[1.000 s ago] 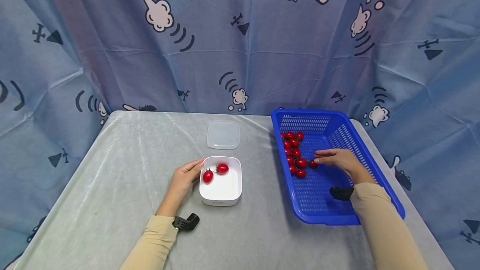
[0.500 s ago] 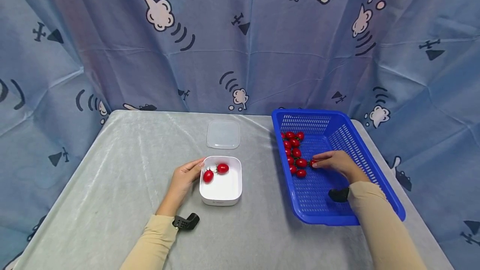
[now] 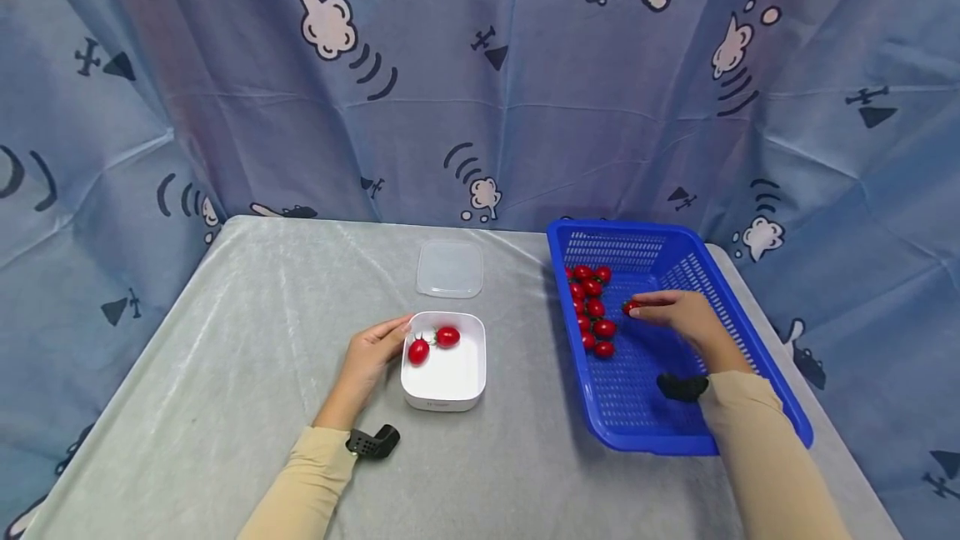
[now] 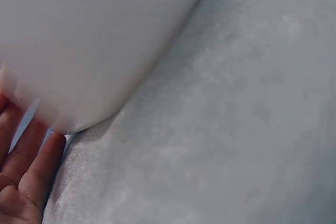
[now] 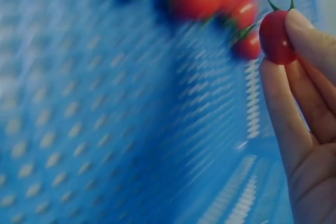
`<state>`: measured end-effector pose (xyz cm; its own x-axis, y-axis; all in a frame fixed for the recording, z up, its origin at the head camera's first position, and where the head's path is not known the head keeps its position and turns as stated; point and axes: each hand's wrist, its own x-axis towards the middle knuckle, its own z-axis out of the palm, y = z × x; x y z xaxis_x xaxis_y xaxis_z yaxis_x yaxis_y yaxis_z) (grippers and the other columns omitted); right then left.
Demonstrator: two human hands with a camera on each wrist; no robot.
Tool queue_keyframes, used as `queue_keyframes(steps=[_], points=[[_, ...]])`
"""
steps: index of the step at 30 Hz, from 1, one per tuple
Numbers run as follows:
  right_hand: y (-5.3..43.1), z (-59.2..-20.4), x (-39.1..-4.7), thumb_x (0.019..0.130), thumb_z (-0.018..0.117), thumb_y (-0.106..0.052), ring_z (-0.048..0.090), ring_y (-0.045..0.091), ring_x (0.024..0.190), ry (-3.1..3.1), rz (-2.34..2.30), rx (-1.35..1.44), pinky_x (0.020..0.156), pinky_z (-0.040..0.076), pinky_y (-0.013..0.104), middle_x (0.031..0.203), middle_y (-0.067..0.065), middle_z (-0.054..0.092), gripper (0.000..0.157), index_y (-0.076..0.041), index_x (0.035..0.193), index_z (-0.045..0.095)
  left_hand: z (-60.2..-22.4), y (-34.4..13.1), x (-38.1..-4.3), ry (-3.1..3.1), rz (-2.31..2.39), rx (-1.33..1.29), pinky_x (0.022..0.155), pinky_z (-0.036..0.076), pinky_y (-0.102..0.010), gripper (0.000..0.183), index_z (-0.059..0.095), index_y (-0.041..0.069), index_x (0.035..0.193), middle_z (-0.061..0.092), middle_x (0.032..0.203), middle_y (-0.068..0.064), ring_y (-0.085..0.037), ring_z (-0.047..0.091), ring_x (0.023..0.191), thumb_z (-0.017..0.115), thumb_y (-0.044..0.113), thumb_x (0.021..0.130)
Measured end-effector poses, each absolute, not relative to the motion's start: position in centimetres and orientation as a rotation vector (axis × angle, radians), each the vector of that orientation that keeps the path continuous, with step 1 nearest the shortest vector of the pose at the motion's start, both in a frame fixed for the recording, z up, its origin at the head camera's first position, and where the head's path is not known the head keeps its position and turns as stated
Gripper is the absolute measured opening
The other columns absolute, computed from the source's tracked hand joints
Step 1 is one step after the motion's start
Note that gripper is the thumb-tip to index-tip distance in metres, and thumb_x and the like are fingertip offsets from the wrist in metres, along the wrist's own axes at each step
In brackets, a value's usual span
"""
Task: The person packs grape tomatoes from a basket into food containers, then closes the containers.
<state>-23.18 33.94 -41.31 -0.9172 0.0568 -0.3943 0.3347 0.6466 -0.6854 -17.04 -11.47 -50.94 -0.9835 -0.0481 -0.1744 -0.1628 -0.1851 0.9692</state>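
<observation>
Between thumb and fingertips, my right hand point(image 3: 686, 319) pinches a cherry tomato point(image 5: 278, 38) with a green calyx. It is over the blue basket point(image 3: 637, 442), to the right of several other cherry tomatoes point(image 3: 603, 329) along the basket's left side. My left hand point(image 3: 372, 350) rests at the upper left corner of a white square box point(image 3: 457, 373). In the left wrist view its fairly straight fingers point(image 4: 44, 163) touch the box's outer wall. Two cherry tomatoes point(image 3: 447, 337) lie in the box near its back left corner.
A translucent square lid point(image 3: 450, 269) lies flat on the cloth-covered table point(image 3: 285, 315) behind the box. A patterned blue curtain point(image 3: 420, 90) hangs at the table's back edge. The basket's raised walls surround my right hand.
My right hand has taken hold of the tomato at the right of the group and moved it slightly back, away from the others. The left hand and box have stayed put.
</observation>
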Motion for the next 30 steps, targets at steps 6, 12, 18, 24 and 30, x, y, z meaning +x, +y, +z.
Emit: queue_keyframes(steps=[6,12,18,24,30], points=[[31.5,-38.5,-22.5,0.089,0.071,-0.047,0.043,0.044,0.137,2.618,-1.204,0.148,0.112,0.033,0.068,0.141,0.025,0.055,0.067,-0.004,0.139,0.057,-50.7,-11.5,-17.0,1.955,2.346,-0.252,0.089,0.056,-0.019,0.038,0.062,-0.008,0.128,0.071,0.122,-0.011,0.000,0.069,0.092,0.065,0.013,0.096],[28.5,-36.0,-22.0,0.087,0.075,-0.043,0.055,0.035,0.127,2.662,-1.271,0.013,0.112,0.038,0.062,0.133,0.021,0.063,0.058,-0.005,0.130,0.065,-50.6,-11.5,-17.0,1.967,2.340,-0.250,0.088,0.056,-0.019,0.038,0.062,-0.008,0.127,0.070,0.124,-0.014,0.000,0.069,0.092,0.065,0.014,0.096],[26.0,-34.1,-21.7,0.086,0.078,-0.037,0.063,0.005,0.107,2.665,-1.329,-0.082,0.109,0.045,0.048,0.114,0.001,0.075,0.049,-0.006,0.124,0.070,-50.6,-11.4,-17.1,1.977,2.336,-0.245,0.087,0.056,-0.019,0.038,0.063,-0.008,0.127,0.068,0.126,-0.016,0.000,0.069,0.093,0.065,0.015,0.096],[23.8,-33.3,-21.6,0.085,0.080,-0.029,0.066,-0.003,0.087,2.660,-1.431,-0.160,0.084,0.054,0.017,0.091,-0.019,0.074,0.045,-0.001,0.119,0.071,-50.8,-11.3,-17.1,1.963,2.354,-0.258,0.087,0.057,-0.019,0.036,0.063,-0.008,0.126,0.070,0.123,-0.014,0.000,0.069,0.092,0.065,0.012,0.096],[21.7,-33.6,-21.5,0.084,0.081,-0.030,0.066,0.003,0.093,2.627,-1.470,-0.152,0.080,0.056,0.017,0.102,-0.005,0.076,0.044,-0.003,0.118,0.073,-50.7,-11.3,-17.1,1.971,2.350,-0.257,0.087,0.057,-0.019,0.036,0.064,-0.008,0.126,0.070,0.123,-0.014,0.000,0.069,0.092,0.065,0.011,0.096]])
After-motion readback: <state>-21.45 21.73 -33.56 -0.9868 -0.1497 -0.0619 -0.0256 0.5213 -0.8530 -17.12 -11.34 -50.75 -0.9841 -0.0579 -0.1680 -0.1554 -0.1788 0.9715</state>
